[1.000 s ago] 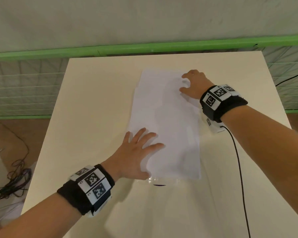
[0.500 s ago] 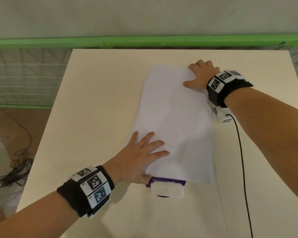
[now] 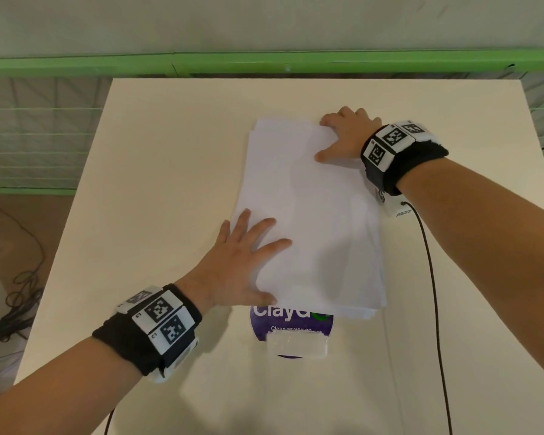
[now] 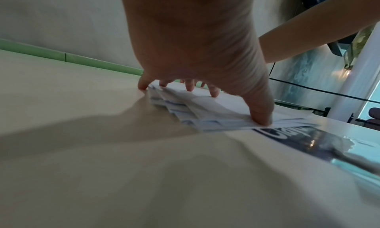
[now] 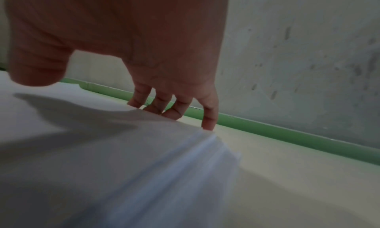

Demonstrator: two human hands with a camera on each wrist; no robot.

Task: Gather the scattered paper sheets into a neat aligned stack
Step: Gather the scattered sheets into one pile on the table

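Observation:
A loose stack of white paper sheets [image 3: 311, 215] lies lengthwise on the cream table [image 3: 157, 189], its edges slightly fanned at the near left corner [image 4: 185, 116] and along the right side [image 5: 185, 166]. My left hand [image 3: 245, 262] lies flat with spread fingers on the stack's near left corner, thumb at the near edge. My right hand [image 3: 343, 136] rests at the far right corner, thumb on top of the sheets, fingers [image 5: 176, 108] bent down over the far edge.
A purple sticker with white lettering [image 3: 291, 324] and a taped clear patch sits on the table just below the stack. A black cable [image 3: 434, 293] runs from my right wrist toward me. A green rail [image 3: 264, 62] and wall stand behind the table.
The stack has slid away from me, uncovering the purple sticker. My right hand moved to the far right corner; my left hand stayed flat on the near left corner.

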